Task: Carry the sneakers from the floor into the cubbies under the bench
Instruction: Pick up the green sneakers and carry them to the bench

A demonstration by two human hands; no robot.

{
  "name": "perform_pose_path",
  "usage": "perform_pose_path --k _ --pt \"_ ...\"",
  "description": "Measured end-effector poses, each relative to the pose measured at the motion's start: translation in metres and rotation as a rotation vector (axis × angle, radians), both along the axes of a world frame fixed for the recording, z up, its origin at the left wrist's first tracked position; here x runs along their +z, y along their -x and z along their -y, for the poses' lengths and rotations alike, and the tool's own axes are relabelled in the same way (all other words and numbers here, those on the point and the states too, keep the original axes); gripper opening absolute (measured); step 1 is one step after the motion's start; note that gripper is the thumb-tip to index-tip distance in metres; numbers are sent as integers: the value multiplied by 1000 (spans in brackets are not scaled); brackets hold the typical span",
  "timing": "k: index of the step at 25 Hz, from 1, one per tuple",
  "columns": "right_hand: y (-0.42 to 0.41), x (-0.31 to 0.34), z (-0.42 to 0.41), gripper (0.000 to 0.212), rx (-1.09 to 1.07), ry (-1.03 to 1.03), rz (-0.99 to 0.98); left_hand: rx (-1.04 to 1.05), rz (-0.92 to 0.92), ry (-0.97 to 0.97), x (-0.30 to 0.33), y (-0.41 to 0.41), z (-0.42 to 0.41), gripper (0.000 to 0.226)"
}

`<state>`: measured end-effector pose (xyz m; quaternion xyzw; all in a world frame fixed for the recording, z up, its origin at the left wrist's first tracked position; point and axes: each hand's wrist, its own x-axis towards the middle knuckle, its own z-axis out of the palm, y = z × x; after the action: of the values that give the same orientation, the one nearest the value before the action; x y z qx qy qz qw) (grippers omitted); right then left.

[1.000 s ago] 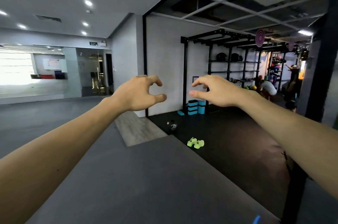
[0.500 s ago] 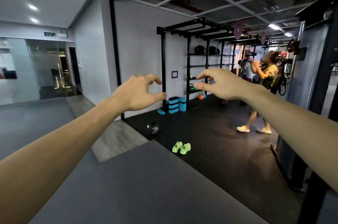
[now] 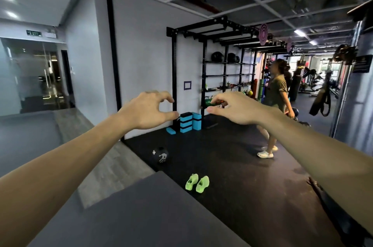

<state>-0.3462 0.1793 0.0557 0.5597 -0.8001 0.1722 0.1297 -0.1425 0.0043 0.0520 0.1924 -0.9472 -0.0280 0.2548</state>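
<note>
A pair of bright green sneakers (image 3: 197,183) stands side by side on the black rubber floor, just beyond the far corner of a grey flat surface (image 3: 141,216) in front of me. Both my arms are stretched out at chest height, well above and short of the sneakers. My left hand (image 3: 147,110) holds nothing, its fingers and thumb curved in a C with a gap between them. My right hand (image 3: 235,107) is likewise empty, fingers loosely bent. No bench cubbies are in view.
A black medicine ball (image 3: 160,155) lies left of the sneakers. Blue foam blocks (image 3: 186,122) are stacked by the wall under a black rack (image 3: 202,69). A person (image 3: 276,93) stands on the mat to the right. A grey column (image 3: 353,105) rises at far right.
The view has swung right and moved closer to the gym area. The sneakers look nearer, and a person has come into view. Both hands keep the same raised, empty pose.
</note>
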Motion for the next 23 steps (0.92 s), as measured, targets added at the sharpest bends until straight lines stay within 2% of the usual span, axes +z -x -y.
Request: perform_pose_path --k 10,14,19,23 --pt "233 -11 206 52 -102 4 72 -128 28 -19 -1 243 232 51" --pt "335 -22 272 76 -121 -5 59 -146 21 -38 -20 346 305 50" --pt "482 -32 362 46 -109 30 80 -120 58 -67 -32 483 398 51" --pt "568 -41 429 40 -111 22 103 -116 50 -109 -39 570 467 48"
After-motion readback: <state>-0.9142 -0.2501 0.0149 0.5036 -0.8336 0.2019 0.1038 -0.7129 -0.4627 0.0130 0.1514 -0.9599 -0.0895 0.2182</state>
